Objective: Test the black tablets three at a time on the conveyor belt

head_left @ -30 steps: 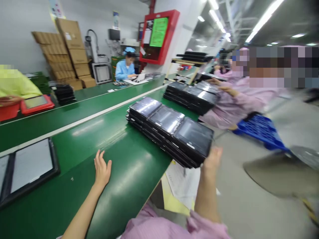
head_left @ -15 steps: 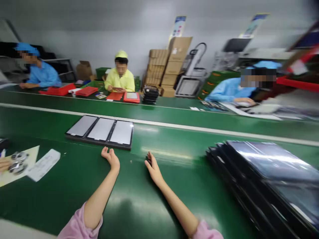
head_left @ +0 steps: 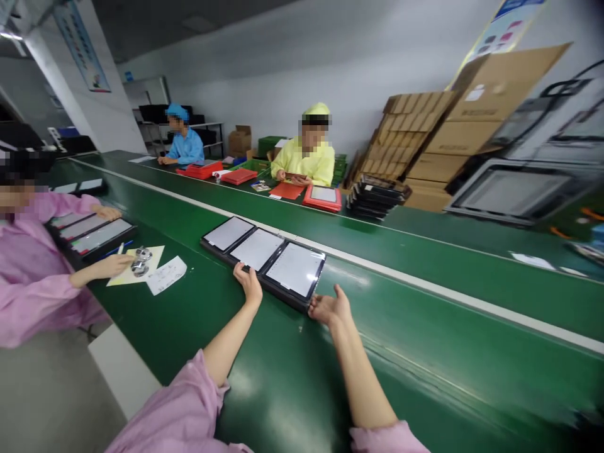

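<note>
A black tray (head_left: 283,293) holding three white-faced panels lies on the green conveyor belt (head_left: 415,327) in front of me. My left hand (head_left: 248,282) rests on the tray's near edge by the middle panel, fingers curled over the rim. My right hand (head_left: 329,306) grips the tray's near right corner, fingers bent around it. Both arms reach out from pink sleeves.
At the left a person in pink (head_left: 33,264) works over papers (head_left: 155,272) and another tray (head_left: 94,236). Across the belt sit a person in yellow (head_left: 306,157) and one in blue (head_left: 184,141), with red trays (head_left: 323,198). Cardboard boxes (head_left: 438,145) and a stack of black trays (head_left: 375,195) stand behind.
My view has swung left, away from the stack of black trays. Both hands have moved forward from the bare belt onto the near edge of the three-panel tray.
</note>
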`<state>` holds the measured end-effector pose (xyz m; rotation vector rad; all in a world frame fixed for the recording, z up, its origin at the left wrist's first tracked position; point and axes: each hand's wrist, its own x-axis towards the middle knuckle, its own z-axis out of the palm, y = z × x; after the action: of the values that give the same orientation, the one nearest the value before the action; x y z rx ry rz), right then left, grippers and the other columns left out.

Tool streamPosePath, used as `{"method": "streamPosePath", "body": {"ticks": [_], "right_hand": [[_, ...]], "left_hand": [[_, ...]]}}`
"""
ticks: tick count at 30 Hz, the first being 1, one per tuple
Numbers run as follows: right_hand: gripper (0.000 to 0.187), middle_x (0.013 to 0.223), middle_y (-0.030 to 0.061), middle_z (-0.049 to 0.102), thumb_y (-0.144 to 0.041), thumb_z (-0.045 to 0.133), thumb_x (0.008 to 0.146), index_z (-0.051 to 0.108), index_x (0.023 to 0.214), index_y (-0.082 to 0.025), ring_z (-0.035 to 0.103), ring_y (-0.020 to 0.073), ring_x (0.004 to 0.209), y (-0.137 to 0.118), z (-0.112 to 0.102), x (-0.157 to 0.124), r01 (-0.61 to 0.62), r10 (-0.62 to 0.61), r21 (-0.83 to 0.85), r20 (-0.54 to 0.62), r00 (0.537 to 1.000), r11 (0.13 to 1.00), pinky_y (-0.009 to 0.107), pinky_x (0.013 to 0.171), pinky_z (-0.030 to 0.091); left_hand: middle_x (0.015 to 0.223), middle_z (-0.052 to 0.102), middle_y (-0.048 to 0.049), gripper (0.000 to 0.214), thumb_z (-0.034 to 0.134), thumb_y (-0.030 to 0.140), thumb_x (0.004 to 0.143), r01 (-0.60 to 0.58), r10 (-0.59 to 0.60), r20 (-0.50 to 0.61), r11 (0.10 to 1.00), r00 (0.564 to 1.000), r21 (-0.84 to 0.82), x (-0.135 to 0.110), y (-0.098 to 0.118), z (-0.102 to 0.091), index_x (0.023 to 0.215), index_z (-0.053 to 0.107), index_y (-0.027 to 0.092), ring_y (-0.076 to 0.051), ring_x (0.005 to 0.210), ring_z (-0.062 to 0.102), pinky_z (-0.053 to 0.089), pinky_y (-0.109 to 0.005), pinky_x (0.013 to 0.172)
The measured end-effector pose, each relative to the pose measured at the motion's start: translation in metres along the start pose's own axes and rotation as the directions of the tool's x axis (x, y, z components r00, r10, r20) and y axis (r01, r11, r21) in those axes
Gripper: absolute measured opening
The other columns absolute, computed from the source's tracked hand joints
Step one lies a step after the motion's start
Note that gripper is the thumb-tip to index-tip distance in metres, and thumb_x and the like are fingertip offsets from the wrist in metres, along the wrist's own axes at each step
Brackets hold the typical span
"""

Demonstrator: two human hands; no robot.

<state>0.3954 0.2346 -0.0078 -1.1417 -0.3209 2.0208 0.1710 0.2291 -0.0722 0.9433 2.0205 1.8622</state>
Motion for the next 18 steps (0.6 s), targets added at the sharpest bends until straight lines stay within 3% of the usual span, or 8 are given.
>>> {"method": "streamPosePath", "body": {"ticks": [4,8,12,18], "right_hand": [[0.043,0.069,0.0027,0.047,-0.062,0.023,0.093,0.044,0.089,-0.025,0.047,0.0194,0.053,0.015,0.006,-0.019,-0.102,0.095,0.065,0.102,0.99,0.993,0.032,0.044,0.043],[0.029,0.063,-0.0025,0.037,-0.053,0.038,0.093,0.04,0.081,-0.026,0.036,0.0149,0.046,0.049,-0.004,-0.02,-0.135,0.097,0.157,0.229,0.969,0.978,0.029,0.039,0.038],[0.043,0.059,-0.0036,0.033,-0.057,0.057,0.087,0.033,0.071,-0.026,0.035,0.014,0.047,0.093,-0.019,-0.028,-0.117,0.103,0.021,0.342,0.934,0.993,0.029,0.042,0.041],[0.051,0.058,-0.0033,0.037,-0.058,0.073,0.079,0.037,0.066,-0.024,0.034,0.0115,0.048,0.152,-0.052,-0.095,-0.091,0.106,-0.066,0.304,0.947,0.994,0.026,0.044,0.038]], "left_hand": [[0.141,0.032,-0.025,0.037,0.032,0.019,0.098,0.017,-0.017,-0.002,0.999,1.0,0.045,0.005,0.004,-0.01,0.135,0.033,0.013,-0.029,0.138,0.035,0.03,-0.05,0.118],[0.139,0.035,-0.0244,0.035,0.031,0.018,0.099,0.015,-0.013,-0.02,0.995,1.0,0.098,0.023,-0.004,-0.029,0.133,0.037,0.013,-0.028,0.138,0.036,0.031,-0.05,0.117],[0.135,0.04,-0.0236,0.035,0.025,0.019,0.101,0.023,-0.015,-0.072,0.993,0.997,0.117,0.051,-0.018,-0.058,0.132,0.04,0.012,-0.026,0.136,0.04,0.033,-0.047,0.116],[0.137,0.044,-0.0228,0.042,0.018,0.027,0.105,0.002,0.001,-0.032,0.993,0.999,0.121,0.084,-0.03,-0.096,0.136,0.038,0.009,-0.021,0.137,0.044,0.035,-0.037,0.115]]}}
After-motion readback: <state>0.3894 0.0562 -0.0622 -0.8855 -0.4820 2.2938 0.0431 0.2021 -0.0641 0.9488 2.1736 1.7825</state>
